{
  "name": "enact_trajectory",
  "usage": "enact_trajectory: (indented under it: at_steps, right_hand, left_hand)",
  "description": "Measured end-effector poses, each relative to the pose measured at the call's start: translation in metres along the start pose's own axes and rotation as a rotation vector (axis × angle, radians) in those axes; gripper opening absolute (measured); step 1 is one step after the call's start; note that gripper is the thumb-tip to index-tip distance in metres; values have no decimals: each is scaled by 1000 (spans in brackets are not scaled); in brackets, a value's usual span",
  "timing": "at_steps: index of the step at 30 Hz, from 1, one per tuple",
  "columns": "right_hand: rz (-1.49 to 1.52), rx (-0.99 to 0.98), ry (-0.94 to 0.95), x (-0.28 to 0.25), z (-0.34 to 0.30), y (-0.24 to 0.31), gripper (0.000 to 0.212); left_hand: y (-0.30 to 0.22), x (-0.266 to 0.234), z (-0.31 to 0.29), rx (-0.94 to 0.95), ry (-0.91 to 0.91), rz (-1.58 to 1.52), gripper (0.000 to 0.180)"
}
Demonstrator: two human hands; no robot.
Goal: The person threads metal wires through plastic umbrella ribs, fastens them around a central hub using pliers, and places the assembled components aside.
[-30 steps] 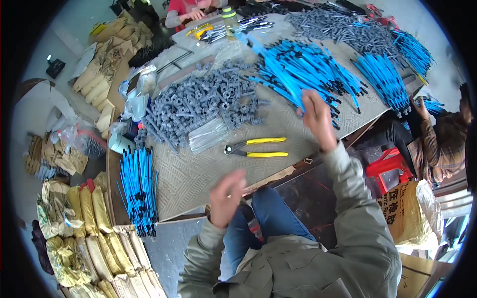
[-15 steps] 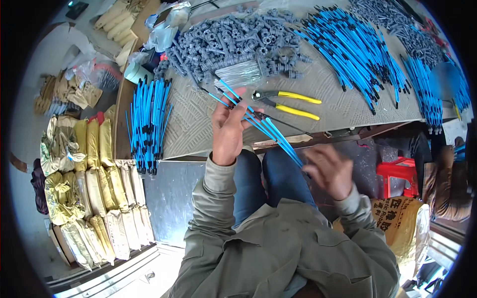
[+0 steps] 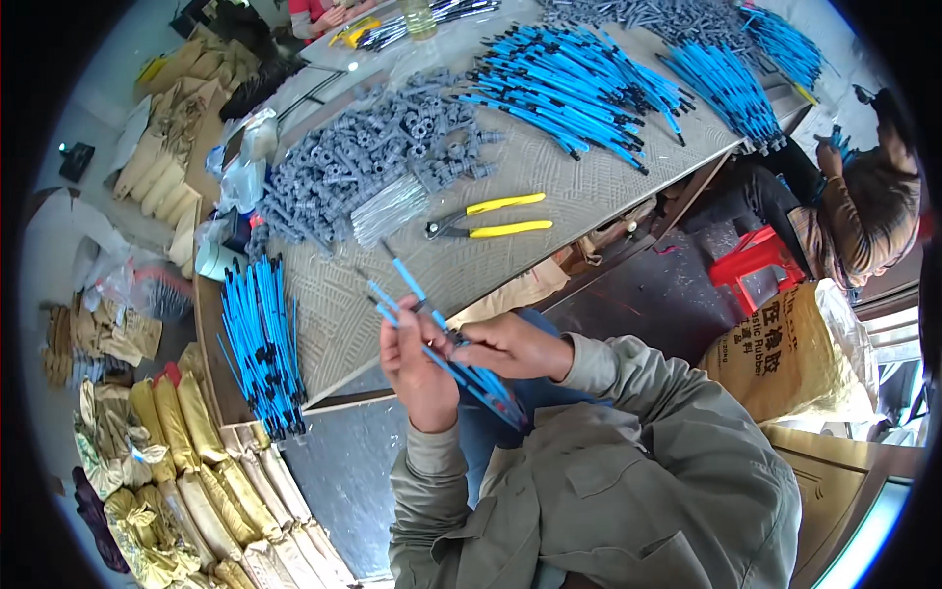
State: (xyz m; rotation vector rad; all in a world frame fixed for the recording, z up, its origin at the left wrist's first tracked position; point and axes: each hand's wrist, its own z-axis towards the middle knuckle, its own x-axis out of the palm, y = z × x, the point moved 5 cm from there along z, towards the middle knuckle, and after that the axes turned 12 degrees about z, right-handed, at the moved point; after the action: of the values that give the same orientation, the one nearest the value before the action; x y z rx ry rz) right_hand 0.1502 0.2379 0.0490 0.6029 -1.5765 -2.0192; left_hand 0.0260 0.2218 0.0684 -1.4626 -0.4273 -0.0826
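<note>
My left hand point(image 3: 422, 371) is closed around several thin blue tubes point(image 3: 408, 280) with black fittings on them, held slantwise over my lap just off the table's front edge. Beside it my right hand point(image 3: 515, 346) has its fingers pinched on the same tubes, near their middle; its fingertips partly hide the fittings there. The tubes' lower ends run down toward my jacket. Beyond my hands, yellow-handled pliers point(image 3: 510, 229) lie on the table with jaws to the left. A bunch of thin, pale strands point(image 3: 391, 208) rests left of the pliers.
Grey plastic fittings point(image 3: 363, 147) form a heap behind the strands. Blue tubes lie in a bundle point(image 3: 263, 344) at the table's left edge and in a large pile point(image 3: 564, 83) at the back. A red stool point(image 3: 751, 263), a printed sack point(image 3: 785, 344) and another person point(image 3: 863, 211) are right.
My right hand has come in from the right and closed on the tubes beside my left hand. Both hands sit lower and closer to my body. The view has turned toward the right.
</note>
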Motion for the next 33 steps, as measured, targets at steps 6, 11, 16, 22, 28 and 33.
enact_trajectory:
  at_steps: [6,11,16,22,28,33]
  right_hand:
    - [-1021,-322,-431,-141,56,14,15]
    - [-1519,5,-641,-250,105,-8,16]
    - [-1433,33,-544,-259,103,-2,15]
    - [-1142,-186,-636,-262,78,7,14]
    - [-990,-294,-698,-237,113,29,13]
    - [-740,-440,-666,-165,98,80,9]
  left_hand:
    - [-3,-17,6,-17,-65,-276,22]
    - [4,6,3,-140,112,-318,21]
    - [-10,0,3,-119,62,-168,23]
    - [6,11,-13,-171,343,-140,25]
    - [24,23,-21,-259,360,-166,32]
    - [3,-4,-16,-148,231,-49,39]
